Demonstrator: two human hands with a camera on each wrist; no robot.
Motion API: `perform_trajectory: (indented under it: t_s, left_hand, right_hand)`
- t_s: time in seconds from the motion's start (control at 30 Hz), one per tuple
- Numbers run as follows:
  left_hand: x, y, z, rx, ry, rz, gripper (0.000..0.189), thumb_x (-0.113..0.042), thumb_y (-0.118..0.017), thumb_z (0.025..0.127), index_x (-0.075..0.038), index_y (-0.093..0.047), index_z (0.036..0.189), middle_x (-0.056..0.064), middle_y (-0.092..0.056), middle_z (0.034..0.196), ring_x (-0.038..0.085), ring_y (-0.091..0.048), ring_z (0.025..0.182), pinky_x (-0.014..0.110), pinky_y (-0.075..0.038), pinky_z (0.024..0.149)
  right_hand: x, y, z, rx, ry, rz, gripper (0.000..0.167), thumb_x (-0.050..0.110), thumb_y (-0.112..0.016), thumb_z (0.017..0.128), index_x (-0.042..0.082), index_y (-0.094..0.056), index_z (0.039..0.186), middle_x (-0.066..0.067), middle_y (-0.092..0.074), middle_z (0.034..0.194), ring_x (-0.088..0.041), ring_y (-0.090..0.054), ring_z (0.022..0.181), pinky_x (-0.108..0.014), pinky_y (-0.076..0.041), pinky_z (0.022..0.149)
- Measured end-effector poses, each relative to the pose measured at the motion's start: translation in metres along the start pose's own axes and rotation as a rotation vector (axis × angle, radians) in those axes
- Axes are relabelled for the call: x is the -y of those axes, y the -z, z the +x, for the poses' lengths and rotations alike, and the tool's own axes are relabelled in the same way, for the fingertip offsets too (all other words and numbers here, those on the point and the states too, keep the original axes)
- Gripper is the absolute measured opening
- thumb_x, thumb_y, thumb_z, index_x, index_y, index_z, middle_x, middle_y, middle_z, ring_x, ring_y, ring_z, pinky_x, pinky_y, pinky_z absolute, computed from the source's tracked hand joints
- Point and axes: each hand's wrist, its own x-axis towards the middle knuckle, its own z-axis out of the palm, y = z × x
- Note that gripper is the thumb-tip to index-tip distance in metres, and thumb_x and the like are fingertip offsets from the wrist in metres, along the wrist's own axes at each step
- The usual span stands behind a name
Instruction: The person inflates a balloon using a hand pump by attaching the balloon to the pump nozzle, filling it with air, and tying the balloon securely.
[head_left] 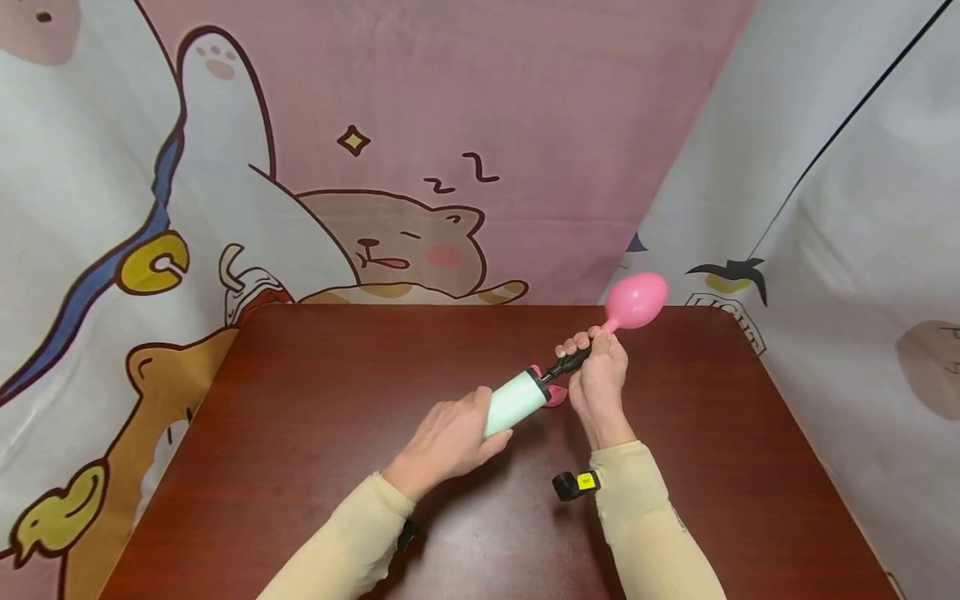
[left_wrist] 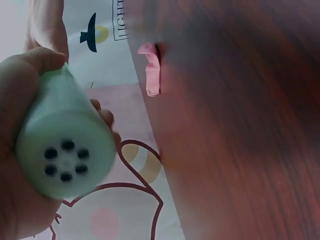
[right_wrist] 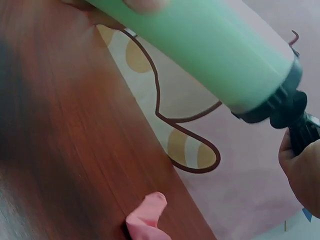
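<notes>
While the left hand point(head_left: 452, 429) grips the mint pump point(head_left: 516, 404) above the bench point(head_left: 337, 375), the right hand point(head_left: 602, 379) grasps its black handle point(head_left: 572, 362) | pink balloon point(head_left: 636, 300): mouth hidden at that hand | limp balloon point(right_wrist: 148, 219): cut off, right-wrist view

Pump point(head_left: 516, 403): mint-green cylinder, black end cap and handle point(head_left: 572, 363); raised over table point(head_left: 300, 433), handle toward far right corner.
Balloon point(head_left: 637, 300): pink, inflated, egg-shaped; neck at handle end, near table's far edge.

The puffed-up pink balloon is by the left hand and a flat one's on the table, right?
Not the left hand: the head view shows the puffed-up pink balloon by the right hand. A flat one is on the table.
</notes>
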Motion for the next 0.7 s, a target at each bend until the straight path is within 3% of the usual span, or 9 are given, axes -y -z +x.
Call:
perform_trajectory:
  t_s: [0.13, 0.43, 0.7]
  left_hand:
    - [0.004, 0.002, -0.003, -0.001, -0.019, -0.025, 0.046, -0.041, -0.078, 0.090, -0.004, -0.052, 0.102, 0.001, -0.055, 0.078, 0.012, -0.051, 0.060, 0.025, -0.043, 0.050]
    - [0.018, 0.009, -0.018, -0.020, -0.067, 0.023, 0.047, -0.042, -0.081, 0.086, -0.006, -0.055, 0.101, -0.002, -0.054, 0.078, 0.009, -0.049, 0.058, 0.025, -0.042, 0.048]
    - [0.020, 0.009, -0.019, -0.040, -0.061, 0.061, 0.046, -0.039, -0.081, 0.086, -0.004, -0.052, 0.097, 0.000, -0.053, 0.075, 0.010, -0.048, 0.055, 0.025, -0.043, 0.048]
  right_hand:
    - [0.011, 0.003, 0.008, 0.001, -0.010, 0.008, 0.027, 0.021, -0.032, 0.113, 0.008, -0.043, 0.091, -0.001, -0.044, 0.068, -0.013, -0.046, 0.058, -0.028, -0.045, 0.058]
    - [0.041, 0.015, 0.031, -0.031, 0.054, 0.094, 0.029, 0.017, -0.036, 0.112, 0.006, -0.044, 0.087, -0.002, -0.045, 0.067, -0.014, -0.045, 0.056, -0.029, -0.044, 0.056]
    - [0.017, 0.003, 0.018, -0.018, 0.041, 0.054, 0.028, 0.023, -0.033, 0.112, 0.008, -0.043, 0.091, 0.000, -0.044, 0.069, -0.013, -0.045, 0.057, -0.027, -0.044, 0.058]
